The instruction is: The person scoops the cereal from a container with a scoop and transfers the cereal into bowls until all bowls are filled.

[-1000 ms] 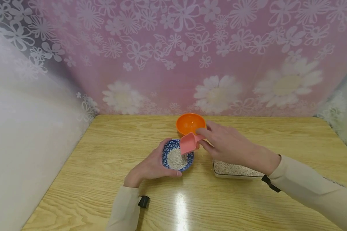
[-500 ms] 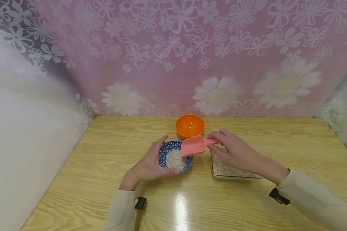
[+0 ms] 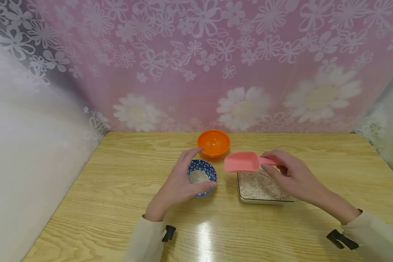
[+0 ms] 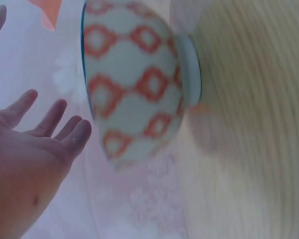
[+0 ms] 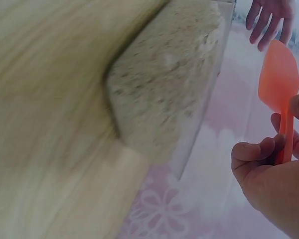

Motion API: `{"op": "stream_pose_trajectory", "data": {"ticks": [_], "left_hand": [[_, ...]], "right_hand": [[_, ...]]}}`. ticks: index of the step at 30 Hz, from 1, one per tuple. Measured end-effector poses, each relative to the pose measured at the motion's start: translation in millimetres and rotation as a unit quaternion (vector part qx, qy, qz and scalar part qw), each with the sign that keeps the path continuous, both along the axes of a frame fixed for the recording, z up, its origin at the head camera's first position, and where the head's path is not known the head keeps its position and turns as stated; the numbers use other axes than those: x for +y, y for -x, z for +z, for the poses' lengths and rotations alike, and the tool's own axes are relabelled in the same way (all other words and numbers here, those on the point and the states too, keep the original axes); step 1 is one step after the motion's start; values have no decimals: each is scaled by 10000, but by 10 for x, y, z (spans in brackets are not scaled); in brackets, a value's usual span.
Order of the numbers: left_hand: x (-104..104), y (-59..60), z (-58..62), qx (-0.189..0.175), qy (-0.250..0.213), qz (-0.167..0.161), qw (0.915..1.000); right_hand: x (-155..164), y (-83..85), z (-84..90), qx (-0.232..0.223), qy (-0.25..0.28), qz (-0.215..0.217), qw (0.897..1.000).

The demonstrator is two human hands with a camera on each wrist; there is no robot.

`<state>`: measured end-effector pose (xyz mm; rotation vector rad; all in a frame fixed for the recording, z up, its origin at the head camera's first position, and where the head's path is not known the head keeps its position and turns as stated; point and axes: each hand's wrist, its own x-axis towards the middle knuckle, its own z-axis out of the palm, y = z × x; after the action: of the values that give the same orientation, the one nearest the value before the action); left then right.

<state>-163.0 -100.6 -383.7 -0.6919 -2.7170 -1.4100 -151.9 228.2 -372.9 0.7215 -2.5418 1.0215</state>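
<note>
A small bowl (image 3: 203,165), blue-patterned inside, stands on the table with pale oat-like flakes (image 3: 198,177) in it. Its outside is white with red marks in the left wrist view, where the fingers look apart from the bowl (image 4: 134,79). Spread above the rim, my left hand (image 3: 177,183) has thumb and fingers extended and covers the bowl's left side. My right hand (image 3: 294,178) grips the handle of a pink scoop (image 3: 242,162), held level above the left part of a flake-filled box (image 3: 265,201). No flakes are visible in the scoop. The right wrist view shows fingers curled round the scoop's handle.
An orange bowl (image 3: 213,143) stands behind the patterned bowl, near the table's back edge. A flowered curtain (image 3: 170,72) hangs directly behind the wooden table (image 3: 118,218). A pale sheet (image 3: 29,138) borders the left side.
The scoop has moved right with my right hand, from over the patterned bowl to over the box. My left hand has loosened from the bowl and risen above its rim.
</note>
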Motion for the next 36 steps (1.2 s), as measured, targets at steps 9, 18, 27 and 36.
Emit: {"op": "stream_pose_trajectory", "data": {"ticks": [9,18,27,36], "left_hand": [[383,-106,-48,-9,131,-528,9985],[752,-175,-99,-506,419,-655,9957],[978,-187,-120,-521,1021,-550,9919],[1151,-152,-204,-740,1293,-448,9878]], "right_hand": [[318,-73,-148,-22,-4,-374,9993],[494,-116,-268,-180,-469,-461,9977],[725,-186,-277,-289,-1092,-673,9913],[855,-193,-159,326,-1460,-694,9863]]}}
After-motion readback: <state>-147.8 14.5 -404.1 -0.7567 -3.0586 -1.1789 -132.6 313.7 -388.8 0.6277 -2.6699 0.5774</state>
